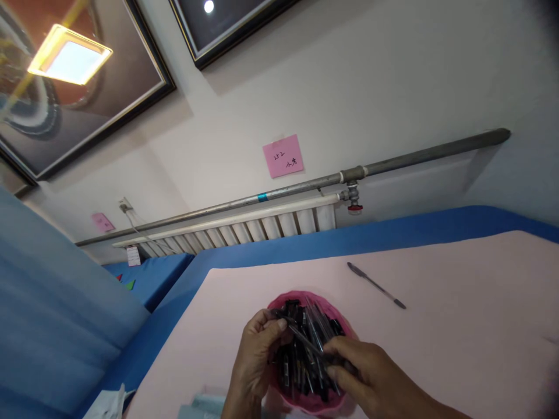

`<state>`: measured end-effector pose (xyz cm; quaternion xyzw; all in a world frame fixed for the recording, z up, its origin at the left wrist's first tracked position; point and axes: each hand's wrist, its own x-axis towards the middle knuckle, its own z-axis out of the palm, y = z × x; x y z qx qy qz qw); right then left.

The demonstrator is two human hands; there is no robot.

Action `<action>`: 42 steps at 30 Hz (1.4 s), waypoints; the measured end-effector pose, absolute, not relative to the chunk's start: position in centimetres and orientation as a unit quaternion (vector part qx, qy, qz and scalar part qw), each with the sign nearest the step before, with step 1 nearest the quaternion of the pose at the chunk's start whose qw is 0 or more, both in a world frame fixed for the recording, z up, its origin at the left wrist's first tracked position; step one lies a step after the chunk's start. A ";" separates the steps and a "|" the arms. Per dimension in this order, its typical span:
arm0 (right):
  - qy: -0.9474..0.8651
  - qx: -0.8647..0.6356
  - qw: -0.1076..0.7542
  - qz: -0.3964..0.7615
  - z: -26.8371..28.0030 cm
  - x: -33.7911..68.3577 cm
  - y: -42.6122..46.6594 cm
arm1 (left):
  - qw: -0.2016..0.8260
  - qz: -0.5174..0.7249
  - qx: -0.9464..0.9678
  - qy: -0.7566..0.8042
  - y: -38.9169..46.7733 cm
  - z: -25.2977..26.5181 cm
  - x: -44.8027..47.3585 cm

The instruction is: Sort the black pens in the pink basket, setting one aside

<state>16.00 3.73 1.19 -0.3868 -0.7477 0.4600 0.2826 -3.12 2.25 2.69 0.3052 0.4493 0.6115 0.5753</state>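
- Pink sheet (458,302): spreading under everything, giving me a flat, pale ground that dark parts are standing out against.
- Pink basket (305,404): sitting on the sheet right below my hands, so anything slipping is probably landing inside.
- Right hand (371,369): coming in from the basket's 4 o'clock, thumb and index finger narrowing onto the near end of the held pen.
- Left hand (257,352): working at 9 o'clock, thumb and finger pinching the far end; grip narrow, hard force impossible to tell.
- Dark pens (301,372): crowding the basket; I'm best lifting my work slightly clear so nothing is snagging.
- Held pen (308,343): stretching over the basket from 10 to 4 o'clock between both pinches. Which end is the tip, I'm not able to tell. For good handling, I'm aiming both ends along one line, steadying left, moving right, not bending the thin middle.
- Loose pen (376,285): lying between 1 and 2 o'clock from the basket, well apart, not interfering.
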 end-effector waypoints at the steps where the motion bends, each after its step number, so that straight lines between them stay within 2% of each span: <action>1: -0.745 -0.390 0.281 0.462 1.0 16.0 3.8 | 0.579 0.613 0.301 0.446 2.3 2.6 -2.9; 15: -0.720 -0.395 0.272 0.501 2.6 15.6 4.2 | 0.586 0.614 0.289 0.442 2.3 3.1 -1.1; 18: -0.714 -0.393 0.315 0.487 2.5 16.0 5.2 | 0.530 0.642 0.277 0.480 2.5 3.2 -2.8; 22: -0.676 -0.425 0.353 0.488 2.2 16.6 6.1 | 0.389 0.665 0.294 0.566 2.6 3.1 -5.9; 33: -0.677 -0.418 0.362 0.486 1.2 16.6 6.2 | 0.257 0.460 0.442 0.726 2.4 2.3 -7.2; 42: -0.637 -0.421 0.362 0.534 1.2 16.7 6.2 | 0.219 0.404 0.505 0.731 2.4 2.1 -7.5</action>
